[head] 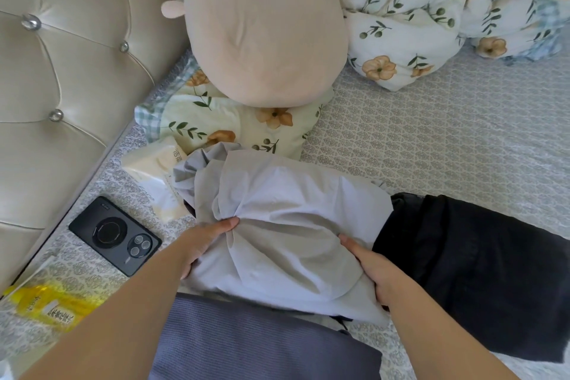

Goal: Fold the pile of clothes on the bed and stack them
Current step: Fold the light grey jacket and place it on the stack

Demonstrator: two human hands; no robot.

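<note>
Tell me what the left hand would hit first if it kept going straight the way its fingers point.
The left hand grips the pale grey garment and points up-right across it, so it would likely meet more of that bunched cloth first.

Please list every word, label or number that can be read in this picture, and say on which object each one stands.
Yellow packet: a white label with dark characters, too blurred to read.
White tissue pack: a few printed characters near its top edge, cut off by the light grey garment and unreadable.
Black phone: small marks on its back, too small to read.
Nothing else bears text.
</note>
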